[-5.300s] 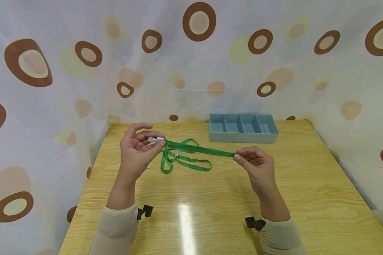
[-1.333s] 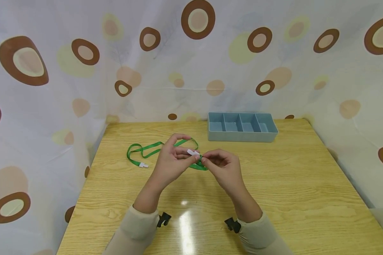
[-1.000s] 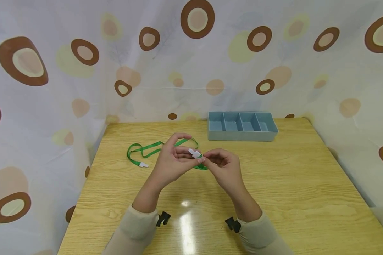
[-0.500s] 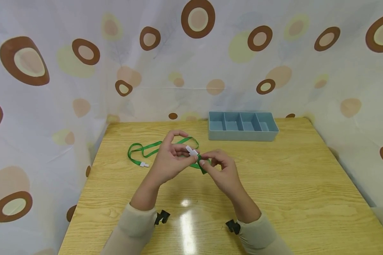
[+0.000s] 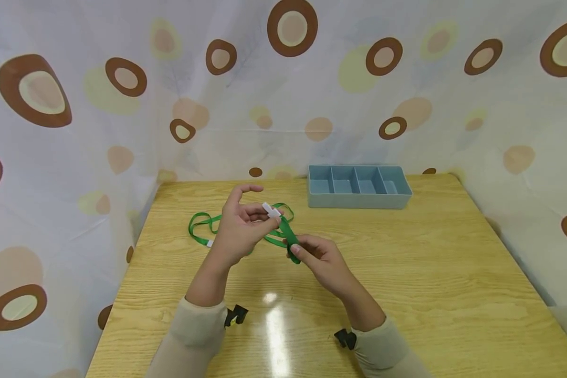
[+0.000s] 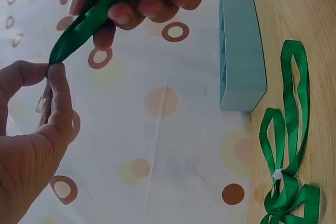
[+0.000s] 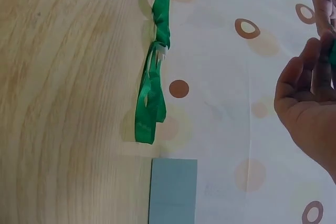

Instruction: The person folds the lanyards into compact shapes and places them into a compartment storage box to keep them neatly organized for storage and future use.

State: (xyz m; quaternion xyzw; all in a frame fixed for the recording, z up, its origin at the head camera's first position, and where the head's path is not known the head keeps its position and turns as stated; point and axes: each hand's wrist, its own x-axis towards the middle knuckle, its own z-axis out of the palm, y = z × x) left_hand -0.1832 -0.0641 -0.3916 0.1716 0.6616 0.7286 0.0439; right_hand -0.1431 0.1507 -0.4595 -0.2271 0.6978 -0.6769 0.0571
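A green lanyard (image 5: 289, 232) with a white plastic clip (image 5: 271, 211) is held above the table, its strap folded into a narrow bundle. My left hand (image 5: 238, 228) pinches it at the clip end between thumb and a finger, index finger raised. The other end, a rounded fold, is gripped by my right hand (image 5: 322, 263), thumb on top. In the left wrist view the folded strap (image 6: 84, 27) runs slantwise between both hands. More green lanyard (image 6: 299, 103) lies in loose loops on the table behind the hands, partly hidden by my left hand in the head view.
A blue-grey box (image 5: 359, 201) with several compartments stands at the back of the wooden table (image 5: 434, 273), right of the hands. Patterned curtain (image 5: 245, 105) encloses the table behind and at the sides. A white clip (image 5: 210, 243) lies by my left wrist.
Earlier the strap was stretched flat between the hands; then they came together and gathered it. Now my left hand has shifted left and up, my right slightly down, drawing the folded bundle out between them.
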